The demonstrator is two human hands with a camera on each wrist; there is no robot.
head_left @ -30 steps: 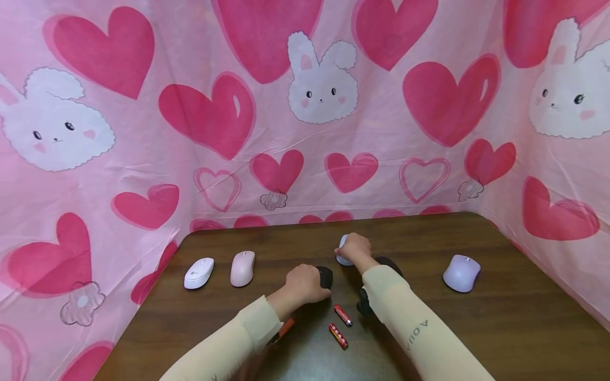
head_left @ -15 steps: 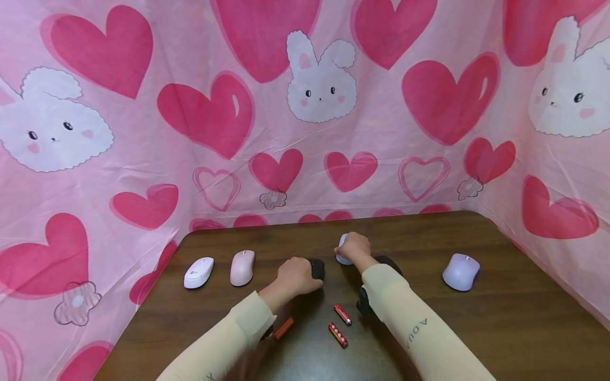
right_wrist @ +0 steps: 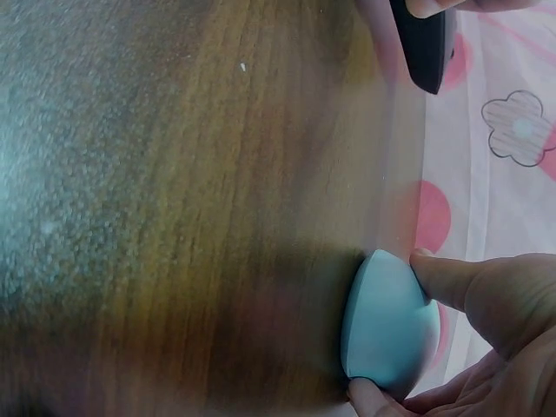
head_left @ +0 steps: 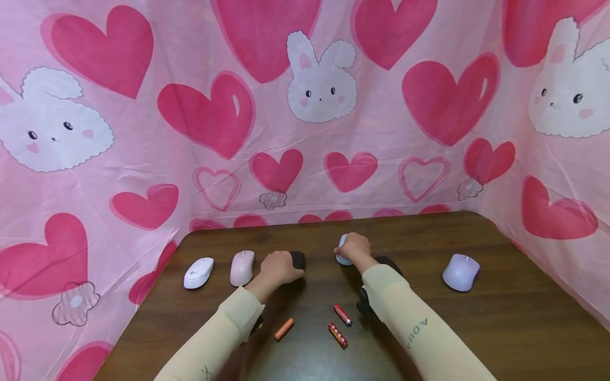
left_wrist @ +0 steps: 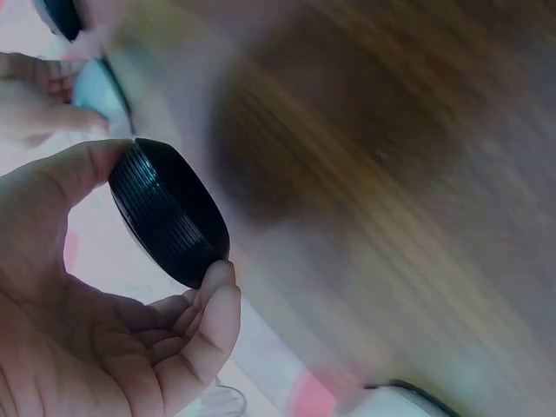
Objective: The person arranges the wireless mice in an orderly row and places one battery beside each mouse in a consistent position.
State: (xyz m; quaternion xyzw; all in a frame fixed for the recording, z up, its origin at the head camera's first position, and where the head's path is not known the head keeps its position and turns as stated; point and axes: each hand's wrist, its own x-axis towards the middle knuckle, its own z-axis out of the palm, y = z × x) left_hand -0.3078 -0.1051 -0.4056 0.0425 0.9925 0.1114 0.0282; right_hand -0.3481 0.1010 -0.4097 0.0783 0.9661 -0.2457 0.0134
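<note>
A black mouse (head_left: 297,260) is gripped by the left hand (head_left: 278,268), thumb on one ribbed side and fingertips (left_wrist: 217,276) on the other, as seen in the left wrist view; it sits on the dark wooden table (head_left: 500,317), just at 3 o'clock of a pink mouse (head_left: 242,268); a white mouse (head_left: 198,272) lies further out at 9 o'clock of the pink one. A pale blue mouse (head_left: 341,256) is held by the right hand (head_left: 355,247), fingers curled over its sides, at 3 o'clock of the black mouse and apart from it; in the right wrist view it is seen resting on the wood close to the table's far edge. A lilac mouse (head_left: 460,272) lies well apart at 3 o'clock of the right hand. Toward 6 o'clock of the hands, an orange battery (head_left: 284,328) and two red batteries (head_left: 340,325) lie between the sleeved forearms. The table is backed by a pink cloth (head_left: 143,132) printed with hearts and rabbits.
</note>
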